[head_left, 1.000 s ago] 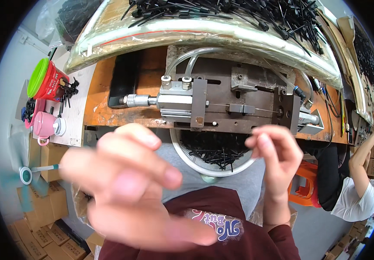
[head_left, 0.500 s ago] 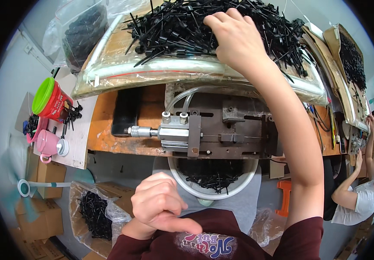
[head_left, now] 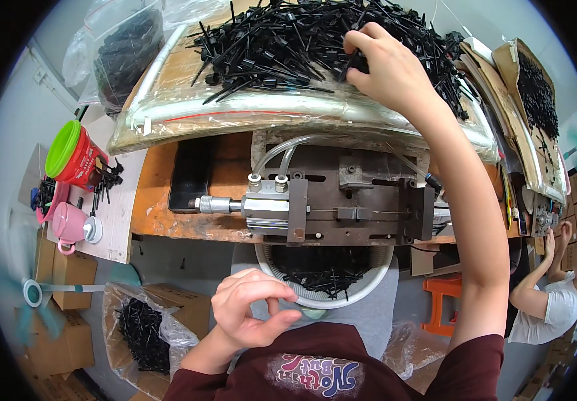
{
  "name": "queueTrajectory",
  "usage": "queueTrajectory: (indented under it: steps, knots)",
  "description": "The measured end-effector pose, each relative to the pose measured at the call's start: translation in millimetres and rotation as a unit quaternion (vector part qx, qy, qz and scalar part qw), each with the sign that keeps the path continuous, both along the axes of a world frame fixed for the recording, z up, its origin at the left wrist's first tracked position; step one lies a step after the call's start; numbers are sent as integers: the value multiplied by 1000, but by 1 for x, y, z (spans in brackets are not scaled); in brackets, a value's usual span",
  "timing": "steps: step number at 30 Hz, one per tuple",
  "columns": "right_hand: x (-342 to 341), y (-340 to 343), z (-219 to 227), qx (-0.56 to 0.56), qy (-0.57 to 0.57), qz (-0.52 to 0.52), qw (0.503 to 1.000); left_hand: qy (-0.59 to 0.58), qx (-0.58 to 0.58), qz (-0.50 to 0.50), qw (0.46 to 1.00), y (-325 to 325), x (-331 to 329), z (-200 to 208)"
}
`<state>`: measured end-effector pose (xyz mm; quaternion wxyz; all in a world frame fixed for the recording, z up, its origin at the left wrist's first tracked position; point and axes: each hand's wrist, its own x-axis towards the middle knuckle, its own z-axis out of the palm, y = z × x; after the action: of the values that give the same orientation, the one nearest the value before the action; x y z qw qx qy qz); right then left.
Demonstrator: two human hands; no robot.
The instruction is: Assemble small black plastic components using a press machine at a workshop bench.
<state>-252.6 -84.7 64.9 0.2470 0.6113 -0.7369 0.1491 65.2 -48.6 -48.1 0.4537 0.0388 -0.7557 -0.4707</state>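
Observation:
My right hand (head_left: 395,70) reaches over a big heap of black plastic pieces with thin stems, cable-tie-like (head_left: 268,47), on a raised, plastic-wrapped cardboard tray (head_left: 215,110). Its thumb and fingers pinch one black plastic piece (head_left: 355,65) at the heap's near edge. Closer to me, my left hand (head_left: 251,307) hovers in front of my shirt. Its fingers are curved, with a gap between thumb and forefinger and nothing in it. Between the hands is a metal clamping fixture (head_left: 352,213) with a silver air cylinder (head_left: 266,207) and clear hoses.
Below the bench edge, a white round basket (head_left: 362,297) holds black pieces. To the left are a red bucket (head_left: 86,160) with green rim, a pink cup (head_left: 69,220) and a bagged box of pieces (head_left: 142,334). Another person (head_left: 545,304) works at right, past an orange stool (head_left: 441,304).
My right hand has drawn back slightly toward me and right, and a black piece now shows in its pinch. My left hand has turned, opening a gap between thumb and forefinger.

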Motion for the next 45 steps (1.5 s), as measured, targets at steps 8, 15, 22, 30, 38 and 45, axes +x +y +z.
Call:
queueTrajectory:
  steps: [8,15,22,30,38,45]
  knots:
    - [-20,30,6,-102,-131,42,985,-20,-20,-34,999,1,-6,2]
    - [-13,36,-10,-18,-70,54,996,-24,-29,-41,998,6,-13,2]
    - [-24,40,9,-39,-211,-6,977,-50,-9,-55,997,9,-11,5]
    - [-35,70,21,-126,-530,78,835,-48,-29,-24,998,11,-24,17]
    - [-2,76,-15,-120,-654,75,743,-55,25,17,998,3,-94,28]
    - [-1,79,-17,-184,-663,105,718,-89,-117,64,987,-1,-98,31]
